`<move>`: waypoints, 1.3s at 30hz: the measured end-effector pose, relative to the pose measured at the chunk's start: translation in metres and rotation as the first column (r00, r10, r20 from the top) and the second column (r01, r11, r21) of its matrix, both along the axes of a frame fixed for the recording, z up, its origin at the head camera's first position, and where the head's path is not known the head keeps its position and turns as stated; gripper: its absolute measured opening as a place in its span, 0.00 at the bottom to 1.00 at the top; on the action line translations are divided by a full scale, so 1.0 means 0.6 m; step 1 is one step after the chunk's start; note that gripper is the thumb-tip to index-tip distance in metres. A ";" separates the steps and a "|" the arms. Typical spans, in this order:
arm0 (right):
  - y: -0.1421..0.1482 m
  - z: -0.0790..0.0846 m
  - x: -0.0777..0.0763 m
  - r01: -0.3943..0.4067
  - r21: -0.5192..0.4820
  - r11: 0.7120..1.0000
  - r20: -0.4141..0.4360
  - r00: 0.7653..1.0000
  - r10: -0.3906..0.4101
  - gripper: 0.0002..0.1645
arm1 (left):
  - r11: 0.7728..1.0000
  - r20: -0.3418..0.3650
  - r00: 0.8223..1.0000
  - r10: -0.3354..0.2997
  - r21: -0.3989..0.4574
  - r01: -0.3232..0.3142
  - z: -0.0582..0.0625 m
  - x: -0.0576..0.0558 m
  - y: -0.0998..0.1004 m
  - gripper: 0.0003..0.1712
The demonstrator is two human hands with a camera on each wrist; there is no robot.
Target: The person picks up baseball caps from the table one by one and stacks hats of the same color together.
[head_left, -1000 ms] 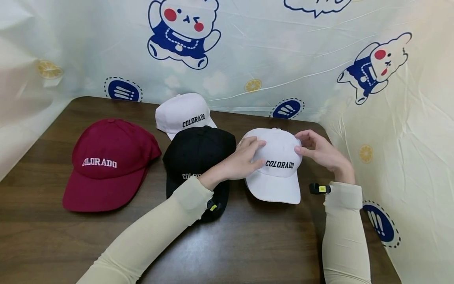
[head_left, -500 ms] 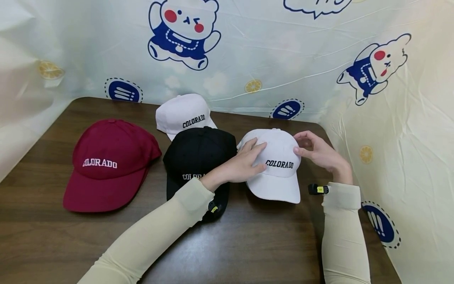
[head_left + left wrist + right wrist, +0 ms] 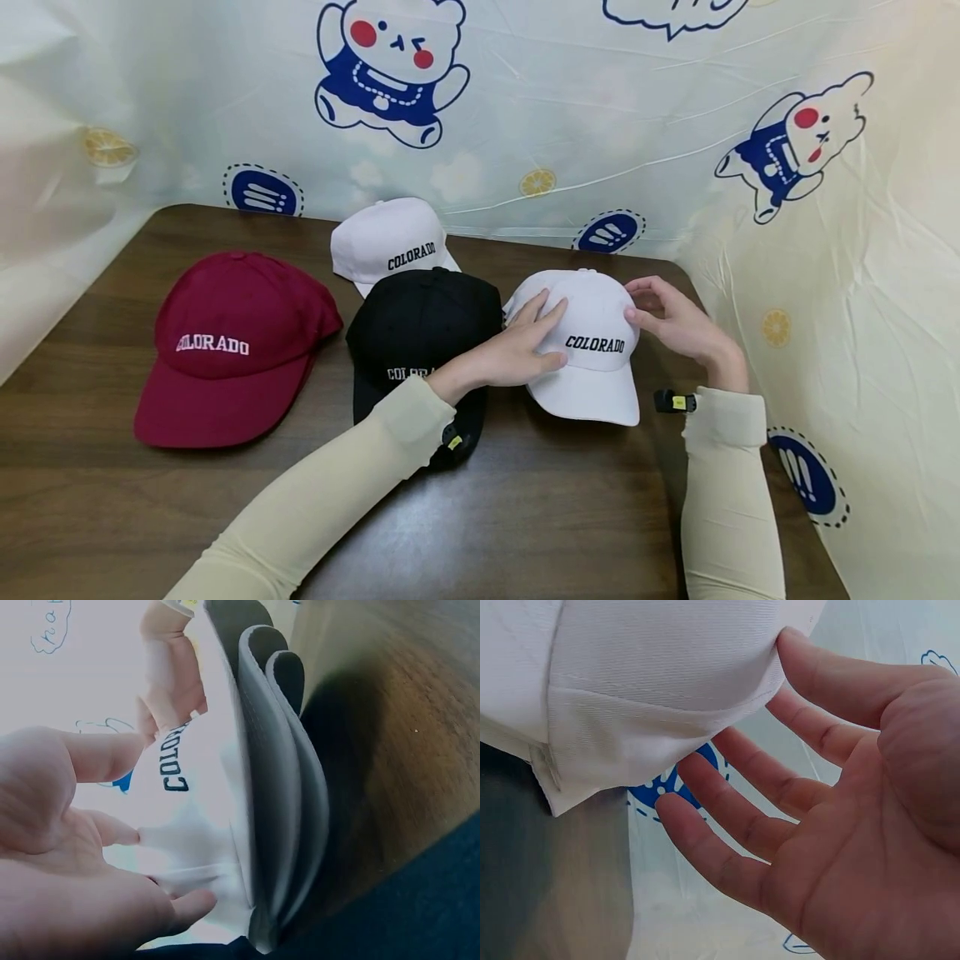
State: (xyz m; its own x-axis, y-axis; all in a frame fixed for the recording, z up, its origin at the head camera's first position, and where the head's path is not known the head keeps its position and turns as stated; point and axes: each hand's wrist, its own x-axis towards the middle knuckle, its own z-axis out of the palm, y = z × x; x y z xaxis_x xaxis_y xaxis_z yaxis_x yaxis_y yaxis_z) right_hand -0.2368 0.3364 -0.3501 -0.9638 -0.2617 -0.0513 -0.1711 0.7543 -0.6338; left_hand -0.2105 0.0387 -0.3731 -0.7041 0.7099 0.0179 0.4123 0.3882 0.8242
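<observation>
A white cap (image 3: 588, 321) with black COLORADO lettering stands at the right of the table between both hands. In the left wrist view, several white brims (image 3: 281, 772) show nested under one another, so it is a stack. My left hand (image 3: 517, 346) rests on its left side with the fingers spread. On the other side, my right hand (image 3: 678, 325) touches the crown's edge with the thumb, fingers loosely bent behind and below it. In the right wrist view, the cap's white back edge (image 3: 652, 727) lies against those fingertips.
A black cap (image 3: 423, 312) sits left of the stack, partly under the left forearm. Behind it is another white cap (image 3: 390, 237). A maroon cap (image 3: 236, 350) lies on the left of the wooden table (image 3: 525, 517). Printed cloth (image 3: 570, 100) hangs along the back and sides.
The white cap has shifted and turned slightly, its brim tip a little higher in view. The left hand's fingers have spread more over its side; the right hand has hardly moved.
</observation>
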 end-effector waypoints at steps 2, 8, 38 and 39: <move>0.001 0.004 0.003 -0.009 0.012 1.000 -0.011 1.000 0.009 0.26 | 1.000 0.010 1.000 0.005 -0.002 -0.005 0.005 0.001 0.000 0.42; 0.001 0.028 0.017 -0.070 0.014 0.997 -0.067 0.995 0.070 0.24 | 0.998 0.036 0.999 0.002 0.059 -0.004 0.038 -0.003 -0.019 0.39; -0.177 0.125 0.069 -0.206 0.021 0.978 -0.494 0.849 0.189 0.32 | 0.791 -0.010 0.794 0.608 0.099 -0.604 0.085 -0.119 -0.328 0.38; -0.181 0.123 0.070 -0.206 0.030 0.978 -0.491 0.849 0.194 0.32 | 0.785 0.001 0.789 0.615 0.094 -0.612 0.081 -0.122 -0.332 0.38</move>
